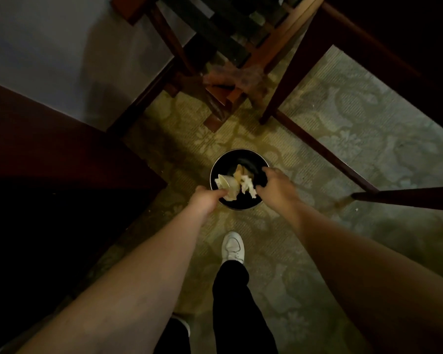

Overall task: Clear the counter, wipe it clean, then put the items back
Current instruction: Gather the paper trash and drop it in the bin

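Note:
A round black waste bin [241,155] stands on the patterned carpet in front of my feet. Inside it lie a crushed white paper cup [225,183], crumpled white paper [247,185] and a brownish scrap [239,172]. My left hand [206,199] grips the bin's near-left rim, with the thumb pointing in toward the cup. On the right rim, my right hand [274,186] has its fingers curled over the edge. Both forearms stretch down toward the bin.
A dark wooden cabinet [49,159] fills the left side. A wooden folding rack with black straps [215,47] stands beyond the bin. Dark wooden furniture legs [325,152] cross the carpet at the right. My white shoe [232,247] is just behind the bin.

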{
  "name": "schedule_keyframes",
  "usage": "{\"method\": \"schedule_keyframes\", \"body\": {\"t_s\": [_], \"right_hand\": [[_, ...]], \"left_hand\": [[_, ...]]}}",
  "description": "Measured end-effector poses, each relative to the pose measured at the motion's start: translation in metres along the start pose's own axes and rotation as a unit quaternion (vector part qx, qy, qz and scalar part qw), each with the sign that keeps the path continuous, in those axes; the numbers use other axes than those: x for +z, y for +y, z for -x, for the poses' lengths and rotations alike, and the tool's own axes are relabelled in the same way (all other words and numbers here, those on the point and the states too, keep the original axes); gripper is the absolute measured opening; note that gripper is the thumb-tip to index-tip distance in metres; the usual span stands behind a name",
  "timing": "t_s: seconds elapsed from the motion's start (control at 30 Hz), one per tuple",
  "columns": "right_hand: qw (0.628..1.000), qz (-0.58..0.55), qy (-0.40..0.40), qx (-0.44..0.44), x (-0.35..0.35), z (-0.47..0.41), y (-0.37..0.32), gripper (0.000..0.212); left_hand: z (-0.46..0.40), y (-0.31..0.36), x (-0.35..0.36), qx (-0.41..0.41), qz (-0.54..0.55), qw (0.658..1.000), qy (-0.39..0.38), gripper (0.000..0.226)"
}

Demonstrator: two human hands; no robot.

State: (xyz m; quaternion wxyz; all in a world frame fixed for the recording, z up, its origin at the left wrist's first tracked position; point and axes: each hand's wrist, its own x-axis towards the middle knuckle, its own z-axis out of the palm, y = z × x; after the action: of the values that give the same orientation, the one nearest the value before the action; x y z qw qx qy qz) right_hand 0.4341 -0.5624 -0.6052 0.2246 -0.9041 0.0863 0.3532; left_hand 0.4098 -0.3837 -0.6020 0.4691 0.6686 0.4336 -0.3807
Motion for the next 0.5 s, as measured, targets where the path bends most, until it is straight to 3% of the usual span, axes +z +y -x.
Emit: {"method": "schedule_keyframes", "body": {"t_s": [0.13, 0.23, 0.5], "right_hand": [[1.0, -0.022, -0.012, -0.004, -0.018, 0.022, -0.007, 0.049], [0.999, -0.025, -0.019, -0.013, -0.038, 0.048, -0.021, 0.045], [0.988, 0.07, -0.06, -0.127, -0.12, 0.136, -0.107, 0.04]], "left_hand": [[0.034, 0.0, -0.017, 0.052, -0.088, 0.995, 0.009, 0.056], [0.068, 0.003, -0.034, 0.089, -0.134, 0.987, 0.008, 0.053], [0.204, 0.041, -0.11, 0.2, -0.123, 0.969, 0.071, 0.038]]}}
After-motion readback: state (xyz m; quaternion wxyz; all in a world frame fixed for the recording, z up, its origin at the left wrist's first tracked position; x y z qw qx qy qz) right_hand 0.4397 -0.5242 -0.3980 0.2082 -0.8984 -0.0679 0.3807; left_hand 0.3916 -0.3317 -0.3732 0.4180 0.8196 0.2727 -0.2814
